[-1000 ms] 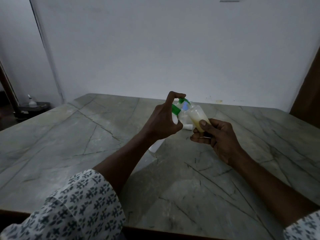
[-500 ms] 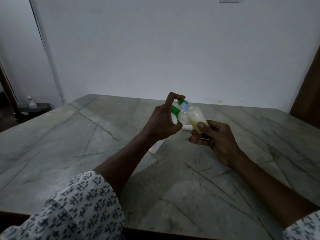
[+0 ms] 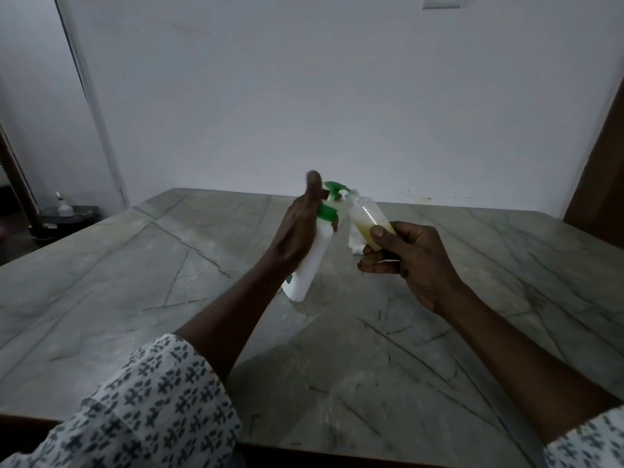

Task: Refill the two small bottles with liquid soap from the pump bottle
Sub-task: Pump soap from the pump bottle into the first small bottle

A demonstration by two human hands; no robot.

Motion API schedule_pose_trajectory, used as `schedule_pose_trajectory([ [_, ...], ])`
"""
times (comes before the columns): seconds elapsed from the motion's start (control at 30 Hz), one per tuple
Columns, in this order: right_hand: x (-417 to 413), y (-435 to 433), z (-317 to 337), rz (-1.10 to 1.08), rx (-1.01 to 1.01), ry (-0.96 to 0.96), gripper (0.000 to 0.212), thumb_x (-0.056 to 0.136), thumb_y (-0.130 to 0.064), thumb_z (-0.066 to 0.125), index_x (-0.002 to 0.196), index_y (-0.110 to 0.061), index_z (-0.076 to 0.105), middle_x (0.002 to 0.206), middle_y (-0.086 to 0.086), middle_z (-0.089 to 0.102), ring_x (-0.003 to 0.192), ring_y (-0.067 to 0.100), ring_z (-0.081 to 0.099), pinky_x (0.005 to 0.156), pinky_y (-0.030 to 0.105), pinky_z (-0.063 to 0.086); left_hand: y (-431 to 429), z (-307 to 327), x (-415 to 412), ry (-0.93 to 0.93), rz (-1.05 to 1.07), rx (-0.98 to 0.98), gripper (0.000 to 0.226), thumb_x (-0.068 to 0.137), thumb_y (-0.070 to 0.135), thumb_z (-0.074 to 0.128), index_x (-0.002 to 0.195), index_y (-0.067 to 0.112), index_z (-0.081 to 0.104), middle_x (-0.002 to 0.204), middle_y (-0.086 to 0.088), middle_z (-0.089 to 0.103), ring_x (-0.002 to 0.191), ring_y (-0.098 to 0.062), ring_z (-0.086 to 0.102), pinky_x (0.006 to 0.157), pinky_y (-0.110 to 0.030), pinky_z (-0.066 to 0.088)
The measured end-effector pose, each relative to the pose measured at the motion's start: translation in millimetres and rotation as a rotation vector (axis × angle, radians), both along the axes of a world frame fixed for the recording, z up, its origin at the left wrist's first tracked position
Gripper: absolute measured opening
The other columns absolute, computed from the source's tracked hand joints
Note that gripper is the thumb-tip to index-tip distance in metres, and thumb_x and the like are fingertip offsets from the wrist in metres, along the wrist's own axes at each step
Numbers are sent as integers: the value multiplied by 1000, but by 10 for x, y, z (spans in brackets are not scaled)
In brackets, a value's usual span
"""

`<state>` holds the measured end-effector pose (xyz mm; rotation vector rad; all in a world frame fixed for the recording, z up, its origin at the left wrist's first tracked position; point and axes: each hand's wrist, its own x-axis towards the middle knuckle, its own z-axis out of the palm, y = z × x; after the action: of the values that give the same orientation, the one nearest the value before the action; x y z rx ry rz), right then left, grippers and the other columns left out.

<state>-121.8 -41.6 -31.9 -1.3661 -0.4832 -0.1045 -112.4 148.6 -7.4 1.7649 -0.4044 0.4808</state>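
Observation:
My left hand (image 3: 297,228) grips a white pump bottle (image 3: 312,265) with a green pump head (image 3: 332,192); the bottle leans to the right above the table and my index finger is lifted off the pump top. In my right hand (image 3: 408,261) a small clear bottle (image 3: 366,219) with yellowish soap in it is pinched between thumb and fingers, tilted so its open neck meets the green nozzle. A second small clear bottle (image 3: 354,243) is partly hidden behind the held one, low near the table.
The grey marble table (image 3: 169,265) spreads wide on all sides, its wooden front edge near me. A white wall stands behind. Past the table's left side a dark stand (image 3: 64,214) holds a small white object. A brown door frame is at right.
My left index finger has lifted from the pump head, which has risen. More of the white pump bottle shows below my left hand. The right hand and small bottle stay at the nozzle.

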Motion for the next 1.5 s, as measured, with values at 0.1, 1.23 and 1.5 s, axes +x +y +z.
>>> schedule_pose_trajectory([
  [0.1, -1, -1, 10, -3, 1, 8, 30, 76, -25, 69, 96, -3, 69, 78, 22, 69, 65, 32, 70, 68, 41, 61, -84, 61, 87, 56, 116, -26, 89, 100, 64, 5, 68, 10, 68, 64, -6, 66, 60, -15, 61, 68, -33, 47],
  [1.23, -8, -147, -27, 47, 6, 21, 30, 80, -22, 64, 101, 0, 67, 79, 20, 70, 66, 30, 69, 73, 45, 61, -37, 184, 55, 298, -396, 52, 67, 91, 62, 33, 65, 4, 54, 62, -16, 54, 56, -25, 49, 58, -30, 44],
  [1.5, 46, -90, -79, 125, 98, 43, 42, 70, -28, 70, 101, 0, 67, 83, 21, 68, 74, 32, 69, 71, 37, 59, 132, 130, 187, 281, -610, -17, 82, 74, 80, 51, 56, 1, 51, 57, -18, 52, 56, -30, 49, 63, -34, 43],
])
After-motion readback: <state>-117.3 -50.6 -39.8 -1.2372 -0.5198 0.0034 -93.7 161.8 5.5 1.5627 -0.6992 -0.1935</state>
